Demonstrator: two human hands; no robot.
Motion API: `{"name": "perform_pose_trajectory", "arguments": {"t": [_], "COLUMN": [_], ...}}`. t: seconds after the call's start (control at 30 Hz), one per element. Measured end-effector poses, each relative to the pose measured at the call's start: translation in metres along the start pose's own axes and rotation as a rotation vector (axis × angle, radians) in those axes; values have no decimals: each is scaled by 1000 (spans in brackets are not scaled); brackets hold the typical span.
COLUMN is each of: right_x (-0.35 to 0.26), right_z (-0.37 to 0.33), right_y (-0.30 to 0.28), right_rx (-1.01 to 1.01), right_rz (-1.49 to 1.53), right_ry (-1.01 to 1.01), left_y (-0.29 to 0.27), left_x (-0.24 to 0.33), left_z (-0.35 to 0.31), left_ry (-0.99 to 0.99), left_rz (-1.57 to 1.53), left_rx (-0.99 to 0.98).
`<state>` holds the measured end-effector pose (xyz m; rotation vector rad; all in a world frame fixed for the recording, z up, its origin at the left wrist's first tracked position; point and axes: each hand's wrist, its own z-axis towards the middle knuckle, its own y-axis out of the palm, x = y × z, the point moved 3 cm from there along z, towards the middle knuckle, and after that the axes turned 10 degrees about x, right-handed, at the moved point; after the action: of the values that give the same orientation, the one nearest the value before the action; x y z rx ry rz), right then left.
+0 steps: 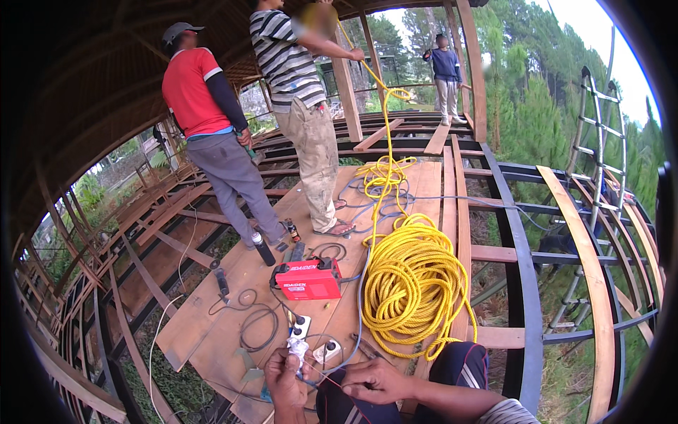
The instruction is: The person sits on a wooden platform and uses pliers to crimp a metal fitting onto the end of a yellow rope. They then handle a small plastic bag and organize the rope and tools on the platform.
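Observation:
Low in the head view, my left hand (284, 378) is closed around a crumpled white wrapped piece (298, 348), whose exact kind I cannot make out. My right hand (378, 381), to its right above my knees, has its fingers pinched together. A thin strand (328, 379) runs from those fingertips toward my left hand. Just beyond the hands lie a white power socket (326, 351) with a black plug in it and a second white socket (301, 325). Further off stands a red welding machine (308, 281) with black cables.
A big coil of yellow rope (413, 283) lies right of the machine; a person in a striped shirt (286, 56) holds its upper end. Beside them stands a person in red (194, 92). Open gaps show between black beams (519, 297). A black bottle (263, 249) and grinder (220, 279) rest on the planks.

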<state>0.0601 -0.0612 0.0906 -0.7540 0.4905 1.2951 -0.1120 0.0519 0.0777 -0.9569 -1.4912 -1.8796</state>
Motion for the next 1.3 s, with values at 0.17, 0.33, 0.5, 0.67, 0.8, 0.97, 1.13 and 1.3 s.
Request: {"name": "perform_pose_trajectory", "arguments": {"t": [0.17,0.33,0.5,0.67,0.8,0.97,1.13,1.3], "right_x": [3,-74,-29,28,-31,-64,55,-45], "right_z": [8,20,4,35,64,28,8,56], "right_y": [-13,10,7,-22,4,29,5,4], "right_rx": [-54,-21,-46,-45,-112,33,-48,2], "right_rz": [111,-296,39,805,430,-265,1085,199], "right_ry": [111,-339,34,704,435,61,653,249], "left_y": [1,-18,-8,15,2,19,-9,32], "left_x": [8,16,27,30,22,41,41,50], "left_z": [-2,-1,-12,-42,-32,-22,-34,-45], "left_ry": [30,57,50,-145,-192,-101,-70,-18], "left_rz": [-94,-92,-152,384,585,-145,357,734], "left_rx": [-12,61,-42,-498,-332,-197,-427,-360]}}
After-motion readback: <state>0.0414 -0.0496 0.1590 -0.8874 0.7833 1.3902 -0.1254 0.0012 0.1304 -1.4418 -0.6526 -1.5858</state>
